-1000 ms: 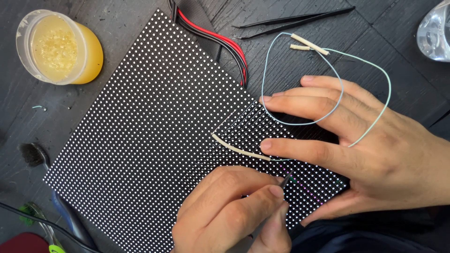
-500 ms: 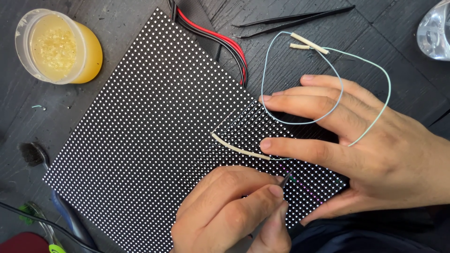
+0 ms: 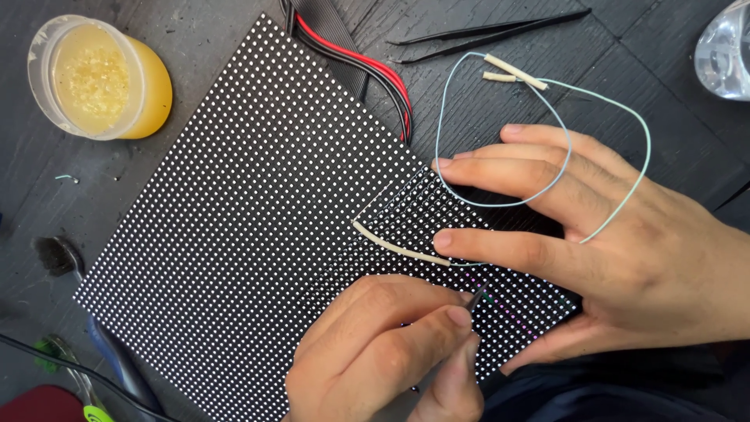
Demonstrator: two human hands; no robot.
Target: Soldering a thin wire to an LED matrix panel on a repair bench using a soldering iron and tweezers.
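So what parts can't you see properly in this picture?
- Head view: the thin tool's tip, hidden by the left hand.
- Panel corner under the right hand.
- Clear object, cut by the right edge.
- Green-handled tool, cut by the bottom edge.

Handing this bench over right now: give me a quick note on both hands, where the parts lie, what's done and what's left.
Left hand: pinches a thin dark tool, tip on the dotted LED panel near its lower right corner.
Right hand: lies flat on the panel's right side, forefinger pressing one end of a pale wire.
The wire loops over the right fingers.
Nearby: tweezers at top, yellow jar top left, red and black cable at the panel's top edge.
Done: wire laid on the panel.
Left: the tool work at that spot looks unfinished.
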